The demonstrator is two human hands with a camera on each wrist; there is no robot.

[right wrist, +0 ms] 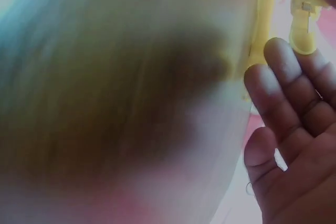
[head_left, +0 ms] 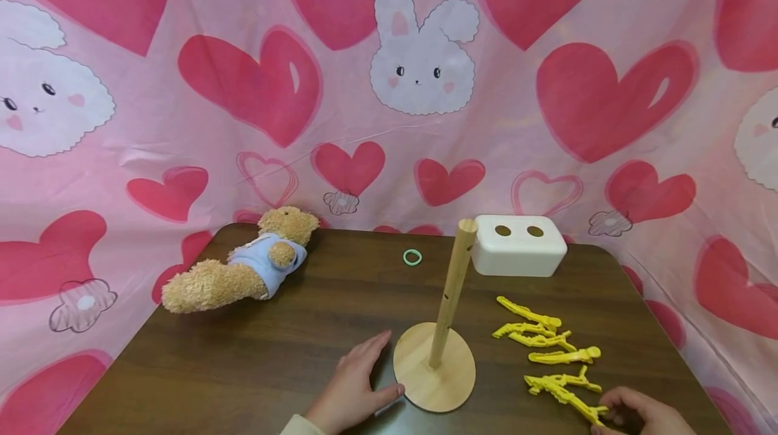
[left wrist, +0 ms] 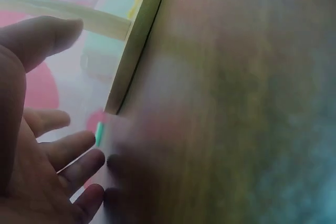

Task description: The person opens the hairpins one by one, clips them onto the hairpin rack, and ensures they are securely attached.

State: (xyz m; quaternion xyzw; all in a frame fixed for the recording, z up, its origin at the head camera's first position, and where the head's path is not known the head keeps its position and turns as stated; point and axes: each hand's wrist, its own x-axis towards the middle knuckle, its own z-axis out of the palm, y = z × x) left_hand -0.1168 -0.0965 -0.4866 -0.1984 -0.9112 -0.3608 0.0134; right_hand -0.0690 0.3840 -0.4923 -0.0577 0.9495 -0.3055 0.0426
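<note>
A wooden stand, an upright peg on a round base, stands in the middle of the table. My left hand lies just left of that base, fingers extended and thumb near its edge; the left wrist view shows nothing in this hand. At the lower right, my right hand pinches one end of a yellow alligator hair clip. In the right wrist view the clip's end sits between the thumb and fingers of the hand. Several more yellow hair clips lie beyond it.
A white box with two round holes on top stands at the back right. Behind the stand lies a small green ring. A teddy bear in a blue top lies at the back left. A pink patterned cloth hangs behind the table.
</note>
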